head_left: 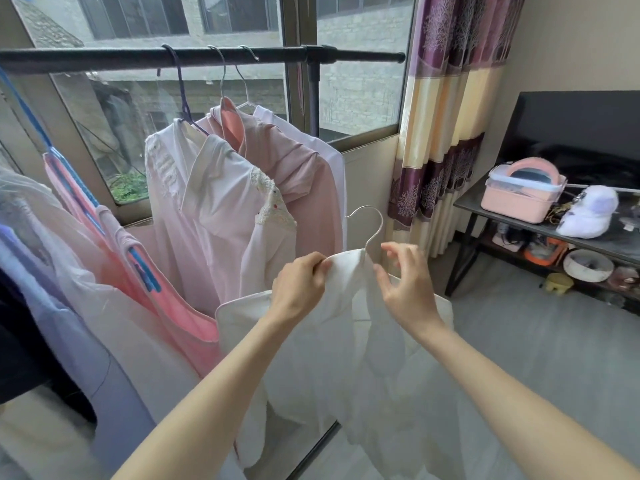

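A white garment [349, 341] hangs on a wire hanger [369, 223] in front of me, low and to the right of the clothes on the rail. My left hand [299, 289] pinches the garment's collar just left of the hanger's neck. My right hand [405, 282] hovers at the right of the collar with thumb and fingers spread and relaxed, apparently holding nothing. The hanger's hook points up and left, free of the black rail [207, 57].
Several pale and pink garments [242, 188] hang on the rail before a window. A striped curtain [443, 116] hangs at the right. A dark table [471, 204] at the far right carries a pink box [523, 192] and a white cap [588, 211]. Grey floor lies below.
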The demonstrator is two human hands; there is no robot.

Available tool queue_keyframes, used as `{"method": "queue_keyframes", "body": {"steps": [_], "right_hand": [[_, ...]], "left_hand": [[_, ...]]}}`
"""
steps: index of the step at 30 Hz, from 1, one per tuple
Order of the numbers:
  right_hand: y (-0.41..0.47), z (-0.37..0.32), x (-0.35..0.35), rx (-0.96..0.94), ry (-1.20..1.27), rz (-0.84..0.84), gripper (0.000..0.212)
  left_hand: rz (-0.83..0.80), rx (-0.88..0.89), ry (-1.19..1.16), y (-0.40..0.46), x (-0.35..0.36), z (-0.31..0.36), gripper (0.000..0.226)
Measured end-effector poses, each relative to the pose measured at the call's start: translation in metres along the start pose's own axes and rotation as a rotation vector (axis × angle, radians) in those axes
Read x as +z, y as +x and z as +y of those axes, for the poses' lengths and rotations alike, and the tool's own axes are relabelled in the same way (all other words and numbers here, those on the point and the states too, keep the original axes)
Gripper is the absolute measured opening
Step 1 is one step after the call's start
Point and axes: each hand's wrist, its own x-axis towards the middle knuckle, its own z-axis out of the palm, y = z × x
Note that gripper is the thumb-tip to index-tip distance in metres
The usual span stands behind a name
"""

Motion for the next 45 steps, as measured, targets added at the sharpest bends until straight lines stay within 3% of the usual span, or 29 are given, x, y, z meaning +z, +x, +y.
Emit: {"method": "queue_keyframes", "body": {"steps": [4, 7, 10, 13, 19, 24, 29, 39, 45], "right_hand": [[-0.03, 0.007, 0.016, 0.199, -0.134, -0.154, 0.07], [-0.032, 0.007, 0.028, 0.338, -0.161, -0.166, 0.086], [-0.028, 0.011, 0.034, 0.421, -0.179, -0.129, 0.082], [-0.017, 0.024, 0.029, 0.49, -0.17, -0.095, 0.063], [0.059, 0.045, -0.014, 0.388, -0.365, -0.073, 0.029], [0.095, 0.038, -0.032, 0.236, -0.43, -0.12, 0.029], [0.089, 0.039, -0.03, 0.202, -0.396, -0.149, 0.03], [0.087, 0.046, -0.034, 0.176, -0.435, -0.337, 0.036], [0.089, 0.05, -0.038, 0.282, -0.383, -0.343, 0.024]], "left_hand": [[-0.016, -0.029, -0.089, 0.003, -0.002, 0.004, 0.023], [-0.014, -0.079, -0.183, 0.003, -0.004, 0.005, 0.023], [-0.06, -0.129, -0.356, 0.0, -0.009, 0.006, 0.023], [-0.073, -0.174, -0.46, 0.0, -0.018, -0.002, 0.019], [-0.048, -0.105, 0.016, 0.008, -0.04, -0.012, 0.021], [-0.084, -0.036, 0.107, 0.018, -0.06, -0.004, 0.028], [0.046, -0.038, 0.081, 0.025, -0.071, -0.002, 0.022], [0.285, 0.051, 0.151, 0.027, -0.069, -0.002, 0.021], [0.234, 0.07, 0.192, 0.026, -0.066, -0.002, 0.023]]}}
